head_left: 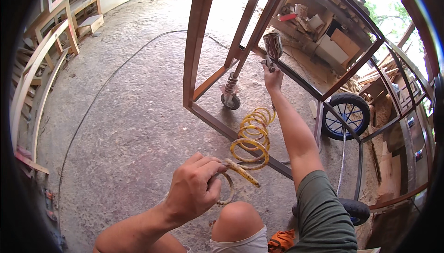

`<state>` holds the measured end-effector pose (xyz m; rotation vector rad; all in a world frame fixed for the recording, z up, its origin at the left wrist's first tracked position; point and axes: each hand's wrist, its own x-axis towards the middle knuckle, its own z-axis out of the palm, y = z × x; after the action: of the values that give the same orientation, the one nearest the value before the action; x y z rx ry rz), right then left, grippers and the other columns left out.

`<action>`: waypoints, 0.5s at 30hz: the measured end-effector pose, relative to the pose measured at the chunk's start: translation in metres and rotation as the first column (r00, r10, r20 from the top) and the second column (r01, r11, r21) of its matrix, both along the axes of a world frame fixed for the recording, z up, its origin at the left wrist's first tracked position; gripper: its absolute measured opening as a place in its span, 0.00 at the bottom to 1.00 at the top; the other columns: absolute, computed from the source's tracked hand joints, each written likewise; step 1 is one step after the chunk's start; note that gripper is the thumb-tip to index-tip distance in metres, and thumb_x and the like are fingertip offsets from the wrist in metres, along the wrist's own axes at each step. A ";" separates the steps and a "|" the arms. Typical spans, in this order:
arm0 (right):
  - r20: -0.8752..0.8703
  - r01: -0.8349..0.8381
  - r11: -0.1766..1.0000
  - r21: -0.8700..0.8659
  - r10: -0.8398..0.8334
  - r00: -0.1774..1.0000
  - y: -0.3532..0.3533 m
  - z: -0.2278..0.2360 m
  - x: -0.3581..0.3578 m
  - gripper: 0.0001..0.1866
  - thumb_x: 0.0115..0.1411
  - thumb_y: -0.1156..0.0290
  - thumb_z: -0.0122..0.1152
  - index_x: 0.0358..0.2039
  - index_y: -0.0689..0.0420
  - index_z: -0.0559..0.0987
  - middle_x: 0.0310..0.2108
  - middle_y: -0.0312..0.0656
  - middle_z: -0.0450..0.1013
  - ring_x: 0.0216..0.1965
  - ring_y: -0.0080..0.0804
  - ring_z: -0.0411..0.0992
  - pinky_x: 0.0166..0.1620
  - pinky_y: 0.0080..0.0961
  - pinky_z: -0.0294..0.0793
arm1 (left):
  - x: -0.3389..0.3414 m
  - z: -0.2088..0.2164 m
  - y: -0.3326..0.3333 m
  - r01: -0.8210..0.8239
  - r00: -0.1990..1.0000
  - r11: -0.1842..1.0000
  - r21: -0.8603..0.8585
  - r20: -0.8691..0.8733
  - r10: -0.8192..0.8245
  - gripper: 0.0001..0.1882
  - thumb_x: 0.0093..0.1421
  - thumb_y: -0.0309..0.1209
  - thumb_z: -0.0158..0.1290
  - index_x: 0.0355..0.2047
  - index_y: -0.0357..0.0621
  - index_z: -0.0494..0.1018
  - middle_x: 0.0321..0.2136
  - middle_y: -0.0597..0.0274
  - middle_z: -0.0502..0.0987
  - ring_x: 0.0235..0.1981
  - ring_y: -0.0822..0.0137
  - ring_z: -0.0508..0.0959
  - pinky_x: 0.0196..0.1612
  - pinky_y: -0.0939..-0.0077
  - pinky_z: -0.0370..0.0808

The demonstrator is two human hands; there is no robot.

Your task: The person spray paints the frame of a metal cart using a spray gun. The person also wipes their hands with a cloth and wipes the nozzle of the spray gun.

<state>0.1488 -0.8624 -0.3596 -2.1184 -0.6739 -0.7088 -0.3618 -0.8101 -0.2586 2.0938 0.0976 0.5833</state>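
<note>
Yellow coiled air hose (252, 135) is pinched in the left hand (194, 190) while the right hand (273, 78) grips a spray gun (272, 48), mid-coating the brown wooden frame (196, 44); next likely needs hose slack.

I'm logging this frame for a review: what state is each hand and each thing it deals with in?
Left hand: closed around the hose, held low.
Coiled yellow hose: stretched between the two hands.
Right hand: raised, gripping the spray gun.
Spray gun: upright, cup on top, close to the frame.
Wooden frame: standing on the floor.
</note>
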 end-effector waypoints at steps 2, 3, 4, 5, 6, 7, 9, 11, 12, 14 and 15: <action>-0.093 -0.047 0.999 0.021 0.048 0.995 -0.007 -0.002 -0.009 0.18 0.63 0.60 0.68 0.47 0.59 0.84 0.30 0.53 0.82 0.34 0.50 0.82 0.39 0.43 0.76 | 0.000 0.000 0.000 0.006 1.000 1.000 0.023 -0.003 -0.006 0.13 0.48 0.16 0.51 0.34 0.34 0.80 0.36 0.50 0.83 0.34 0.54 0.78 0.38 0.63 0.76; -0.074 -0.075 0.996 0.053 0.078 0.994 -0.009 -0.002 -0.017 0.16 0.63 0.62 0.69 0.46 0.59 0.84 0.28 0.48 0.81 0.30 0.40 0.78 0.35 0.38 0.74 | -0.001 0.000 0.001 0.003 1.000 0.999 0.035 -0.008 -0.003 0.13 0.48 0.16 0.51 0.34 0.34 0.80 0.36 0.50 0.83 0.34 0.55 0.78 0.38 0.63 0.76; -0.056 -0.101 0.991 0.083 0.106 0.993 -0.014 0.003 -0.029 0.15 0.63 0.64 0.69 0.46 0.60 0.84 0.26 0.43 0.80 0.26 0.29 0.75 0.31 0.32 0.72 | -0.001 0.001 0.000 0.001 1.000 0.999 0.034 -0.008 -0.001 0.13 0.48 0.16 0.51 0.34 0.34 0.80 0.36 0.51 0.83 0.34 0.55 0.78 0.38 0.63 0.76; -0.036 -0.127 0.985 0.115 0.132 0.991 -0.020 0.009 -0.042 0.14 0.64 0.66 0.69 0.46 0.60 0.85 0.23 0.38 0.79 0.23 0.19 0.72 0.27 0.27 0.70 | -0.001 0.002 -0.001 0.000 1.000 0.999 0.036 -0.006 0.000 0.13 0.48 0.15 0.51 0.34 0.35 0.80 0.36 0.51 0.83 0.34 0.55 0.78 0.38 0.63 0.76; -0.066 -0.155 0.972 0.178 0.169 0.983 -0.026 0.016 -0.055 0.14 0.65 0.67 0.69 0.46 0.61 0.85 0.22 0.32 0.76 0.23 0.16 0.69 0.26 0.24 0.67 | -0.001 0.003 -0.002 0.002 1.000 0.999 0.040 -0.001 -0.002 0.13 0.48 0.15 0.51 0.34 0.35 0.80 0.36 0.51 0.83 0.34 0.55 0.78 0.38 0.63 0.76; -0.119 -0.148 0.964 0.221 0.177 0.977 -0.029 0.024 -0.068 0.13 0.66 0.66 0.68 0.45 0.61 0.85 0.23 0.31 0.76 0.23 0.15 0.69 0.26 0.22 0.67 | -0.002 0.004 -0.004 -0.001 1.000 0.999 0.039 0.012 0.000 0.13 0.48 0.15 0.51 0.34 0.35 0.80 0.36 0.51 0.83 0.34 0.55 0.78 0.38 0.63 0.76; -0.128 -0.201 0.944 0.260 0.240 0.962 -0.040 0.044 -0.096 0.13 0.66 0.65 0.69 0.43 0.62 0.84 0.23 0.31 0.76 0.24 0.15 0.69 0.27 0.21 0.67 | -0.001 0.005 -0.007 -0.001 0.999 0.999 0.033 0.037 -0.001 0.14 0.48 0.14 0.50 0.34 0.35 0.80 0.36 0.51 0.83 0.35 0.55 0.78 0.38 0.64 0.76; -0.075 -0.266 0.932 0.247 0.292 0.953 -0.054 0.053 -0.108 0.14 0.66 0.64 0.68 0.43 0.62 0.84 0.22 0.31 0.75 0.24 0.15 0.70 0.28 0.21 0.68 | 0.001 0.005 -0.013 0.003 0.996 1.000 0.024 0.092 -0.005 0.14 0.48 0.14 0.50 0.35 0.35 0.80 0.37 0.51 0.83 0.35 0.55 0.78 0.38 0.64 0.76; -0.087 -0.280 0.934 0.223 0.305 0.948 -0.060 0.054 -0.114 0.14 0.66 0.64 0.68 0.44 0.62 0.83 0.23 0.32 0.75 0.24 0.15 0.69 0.28 0.21 0.68 | 0.001 0.006 -0.016 0.002 0.993 1.000 0.021 0.117 -0.005 0.15 0.48 0.13 0.49 0.35 0.34 0.80 0.37 0.51 0.83 0.34 0.55 0.78 0.38 0.65 0.76; 0.002 -0.309 0.940 0.146 0.312 0.950 -0.074 0.050 -0.117 0.15 0.66 0.65 0.67 0.48 0.61 0.83 0.22 0.32 0.74 0.24 0.15 0.69 0.27 0.21 0.67 | 0.002 0.012 -0.024 0.032 0.990 0.999 -0.011 0.140 -0.030 0.15 0.48 0.13 0.49 0.35 0.34 0.81 0.38 0.51 0.83 0.35 0.56 0.78 0.39 0.65 0.76; -0.005 -0.326 0.937 0.123 0.329 0.944 -0.079 0.046 -0.119 0.15 0.66 0.65 0.67 0.49 0.60 0.83 0.22 0.31 0.74 0.23 0.15 0.68 0.27 0.21 0.67 | 0.003 0.015 -0.028 0.045 0.988 0.999 -0.026 0.150 -0.041 0.15 0.49 0.13 0.49 0.35 0.34 0.81 0.38 0.51 0.83 0.35 0.57 0.78 0.39 0.66 0.76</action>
<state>0.0298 -0.9409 -0.3141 -1.8413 -0.9195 -0.5224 -0.3592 -0.8381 -0.2437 2.0116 -0.0246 0.7069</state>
